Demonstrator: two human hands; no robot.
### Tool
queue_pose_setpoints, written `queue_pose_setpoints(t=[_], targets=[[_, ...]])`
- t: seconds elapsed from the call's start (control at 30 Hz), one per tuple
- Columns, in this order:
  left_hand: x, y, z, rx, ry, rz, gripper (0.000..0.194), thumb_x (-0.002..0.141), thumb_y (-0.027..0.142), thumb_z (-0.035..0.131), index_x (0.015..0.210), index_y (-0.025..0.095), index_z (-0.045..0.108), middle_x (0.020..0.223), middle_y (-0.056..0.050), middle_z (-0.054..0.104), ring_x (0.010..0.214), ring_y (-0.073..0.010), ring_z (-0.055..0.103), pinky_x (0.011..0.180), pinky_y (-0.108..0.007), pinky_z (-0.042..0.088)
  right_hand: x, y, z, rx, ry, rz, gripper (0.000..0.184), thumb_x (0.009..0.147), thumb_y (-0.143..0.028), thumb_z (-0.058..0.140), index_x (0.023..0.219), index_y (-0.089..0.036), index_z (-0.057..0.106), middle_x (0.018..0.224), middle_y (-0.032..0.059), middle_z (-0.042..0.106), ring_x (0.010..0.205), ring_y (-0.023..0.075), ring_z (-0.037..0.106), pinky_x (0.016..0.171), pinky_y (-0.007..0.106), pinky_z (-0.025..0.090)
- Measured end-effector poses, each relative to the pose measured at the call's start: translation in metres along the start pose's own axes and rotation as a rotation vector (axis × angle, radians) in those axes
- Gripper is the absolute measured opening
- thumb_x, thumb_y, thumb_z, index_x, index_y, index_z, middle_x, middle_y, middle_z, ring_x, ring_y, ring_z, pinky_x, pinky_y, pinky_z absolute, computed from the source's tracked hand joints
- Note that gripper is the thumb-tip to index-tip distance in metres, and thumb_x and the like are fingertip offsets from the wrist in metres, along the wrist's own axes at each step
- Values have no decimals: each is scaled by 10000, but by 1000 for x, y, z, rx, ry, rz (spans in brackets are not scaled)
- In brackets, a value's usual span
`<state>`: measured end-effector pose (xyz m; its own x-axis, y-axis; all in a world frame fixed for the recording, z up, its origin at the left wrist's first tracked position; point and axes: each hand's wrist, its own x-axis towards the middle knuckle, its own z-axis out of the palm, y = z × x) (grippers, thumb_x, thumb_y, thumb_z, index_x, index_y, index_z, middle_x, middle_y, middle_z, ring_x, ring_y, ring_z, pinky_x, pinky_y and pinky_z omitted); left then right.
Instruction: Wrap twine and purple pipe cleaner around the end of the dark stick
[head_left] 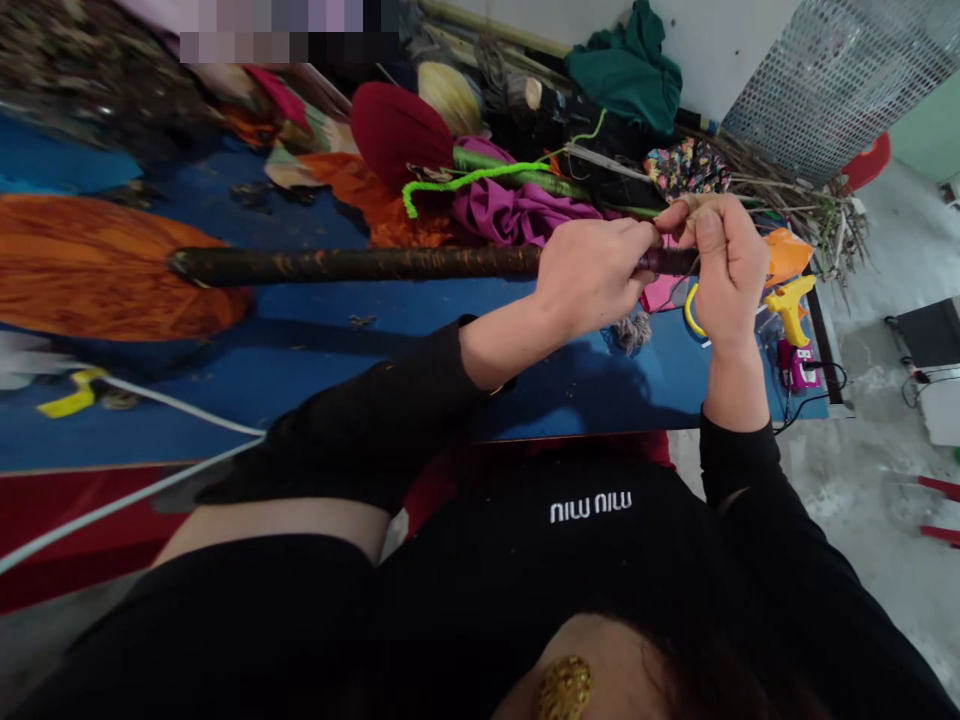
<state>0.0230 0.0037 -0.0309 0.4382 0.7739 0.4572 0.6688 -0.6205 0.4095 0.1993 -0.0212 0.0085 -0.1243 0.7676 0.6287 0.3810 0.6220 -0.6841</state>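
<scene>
Head | left hand [592,270] clamped on dark pole [375,264] | right hand [727,250] pinched, hold unclear | blue table [645,390]: glue gun [790,306]

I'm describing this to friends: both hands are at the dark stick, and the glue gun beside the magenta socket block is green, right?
Nearly: the head view shows the glue gun beside the magenta socket block is yellow, not green. The left hand and right hand are at the dark stick.

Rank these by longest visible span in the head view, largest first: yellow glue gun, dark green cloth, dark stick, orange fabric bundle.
1. Dark stick, partly covered by the hands
2. Orange fabric bundle, cut off by the frame's edge
3. Dark green cloth
4. Yellow glue gun
</scene>
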Motion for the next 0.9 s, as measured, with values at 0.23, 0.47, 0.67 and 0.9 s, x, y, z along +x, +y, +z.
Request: queue_pose_setpoints(t=[0.23,0.47,0.67,0.9], targets=[[-4,5,4,71,25,52,381,1035,319,513,1367,238,681,1122,-85,807,1043,-276,759,835,-360,562,3,3,-1,-142,-60,138,543,1077,-771,420,858,-303,586,995,37,806,925,204,713,921,397,603],[-4,3,8,103,26,125,407,1079,279,411,1331,213,724,1122,-105,805,1012,-269,760,794,-369,565,4,13,-1,-175,-58,84,518,1129,-691,391,937,-295,663,963,0,773,917,165,742,901,360,609],[-3,4,1,58,-35,94,399,1071,330,451,1342,264,737,1219,-109,819,1098,-304,764,886,-419,597,-7,-2,-2,-83,52,-10,432,1102,-589,570,835,-268,683,1114,64,791,1046,189,769,926,362,646],[-5,-2,10,-10,26,113,398,1066,371,523,1392,251,716,1294,-103,808,1153,-302,749,937,-387,551,-42,-36,-42,28,155,291,365,1024,-516,728,768,-259,693,737,-53,688,410,48,450,381,244,304]])
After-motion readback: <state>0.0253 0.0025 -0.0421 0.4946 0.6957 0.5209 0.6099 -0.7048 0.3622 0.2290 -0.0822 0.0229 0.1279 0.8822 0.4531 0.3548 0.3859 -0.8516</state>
